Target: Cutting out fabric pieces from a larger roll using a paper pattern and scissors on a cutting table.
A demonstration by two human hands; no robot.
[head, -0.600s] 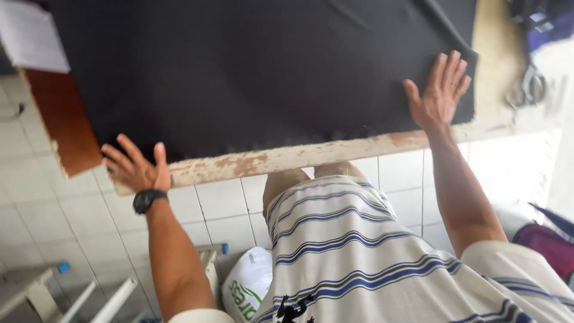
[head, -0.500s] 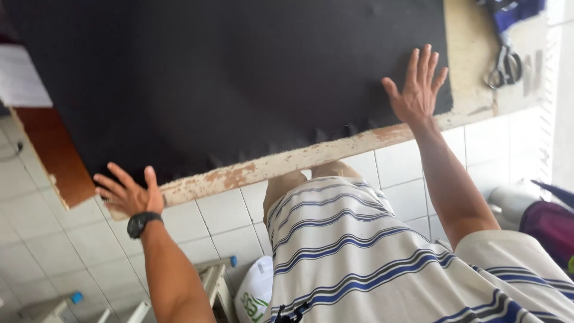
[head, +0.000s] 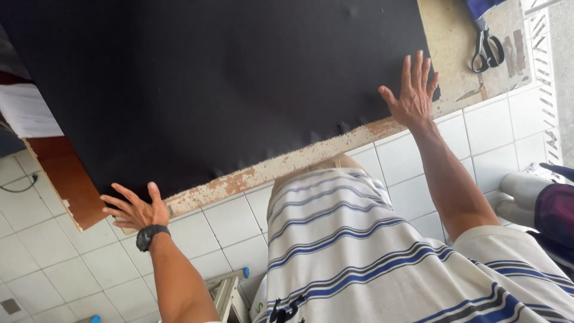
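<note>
Left hand (head: 133, 207), right hand (head: 412, 96) flat, fingers spread, on black cloth (head: 227, 90).

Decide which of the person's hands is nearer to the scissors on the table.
Right. The right hand lies flat on the black cloth, just left of the scissors. The left hand is at the table's far corner.

Both hands (head: 133, 209) (head: 412, 98) flat on black cloth (head: 227, 84), scissors (head: 487, 49) nr top right
</note>
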